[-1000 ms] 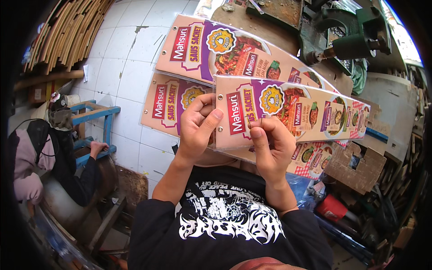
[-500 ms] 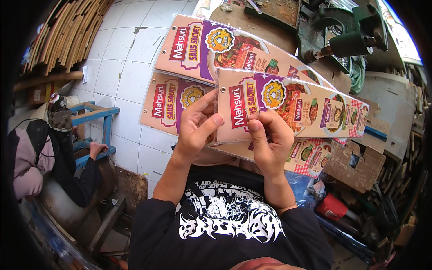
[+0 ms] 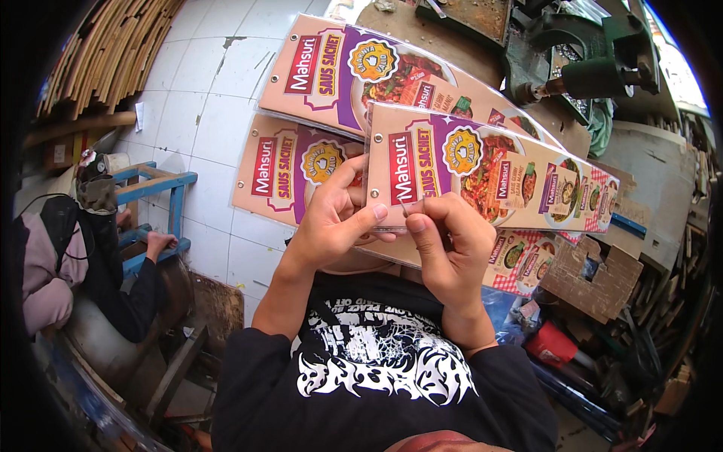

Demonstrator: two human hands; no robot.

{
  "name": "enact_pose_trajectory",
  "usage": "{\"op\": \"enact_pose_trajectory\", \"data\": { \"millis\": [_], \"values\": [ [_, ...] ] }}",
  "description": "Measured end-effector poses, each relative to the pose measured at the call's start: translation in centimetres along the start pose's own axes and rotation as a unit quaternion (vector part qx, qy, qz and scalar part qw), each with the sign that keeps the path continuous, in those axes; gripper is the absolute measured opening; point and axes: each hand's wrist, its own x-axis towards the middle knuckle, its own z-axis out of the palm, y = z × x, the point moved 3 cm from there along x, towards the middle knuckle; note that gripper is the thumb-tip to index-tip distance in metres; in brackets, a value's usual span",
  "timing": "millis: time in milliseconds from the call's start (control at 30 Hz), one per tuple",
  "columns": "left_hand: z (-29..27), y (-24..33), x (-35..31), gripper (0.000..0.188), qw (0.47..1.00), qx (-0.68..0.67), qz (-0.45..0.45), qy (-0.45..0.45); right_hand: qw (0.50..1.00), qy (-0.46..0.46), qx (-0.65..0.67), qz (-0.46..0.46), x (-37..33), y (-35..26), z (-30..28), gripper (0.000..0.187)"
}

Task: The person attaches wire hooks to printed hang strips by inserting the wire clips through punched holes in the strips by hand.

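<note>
A long printed display card (image 3: 482, 177) with a clear plastic cover is in front of me, tapering to the right. My left hand (image 3: 331, 222) is closed on its lower left corner, fingers behind and thumb beside the lower metal eyelet (image 3: 375, 193). An upper eyelet (image 3: 378, 138) shows above it. Just right of the thumb, my right hand (image 3: 452, 245) pinches a thin, curved metal wire piece (image 3: 405, 205) over the card's face. Whether the wire forms a full ring I cannot tell. Similar cards, one upper (image 3: 324, 68) and one lower (image 3: 282, 162), lie behind.
A green machine (image 3: 587, 71) with a metal spindle stands at the far right on the workbench. A notched brown board (image 3: 591, 275) lies nearer on the right. At left, a person's bare foot (image 3: 160, 242) rests by a blue stool frame (image 3: 181, 207); stacked brown sheets (image 3: 105, 56) stand behind.
My right hand and the wire piece have moved slightly left and down. The held card has shifted a little upward, and its lower eyelet now shows clearly beside my left thumb.
</note>
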Motion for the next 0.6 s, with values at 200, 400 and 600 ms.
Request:
{"op": "enact_pose_trajectory", "data": {
  "millis": [200,400,600],
  "values": [
    [-0.6,-0.7,0.3,0.046,1.0,-0.005,0.014,-0.005,1.0,-0.017,-0.025,-0.001,0.3,0.6,1.4,0.005],
    [-0.6,-0.6,0.2,0.045,1.0,0.004,0.03,-0.004,0.997,-0.034,-0.063,0.001,0.6,0.4,1.6,0.006],
    [-0.7,-0.4,0.3,0.041,0.998,0.006,0.053,-0.028,0.996,-0.033,-0.077,-0.018,0.5,0.7,1.7,0.005]
  ]
}}
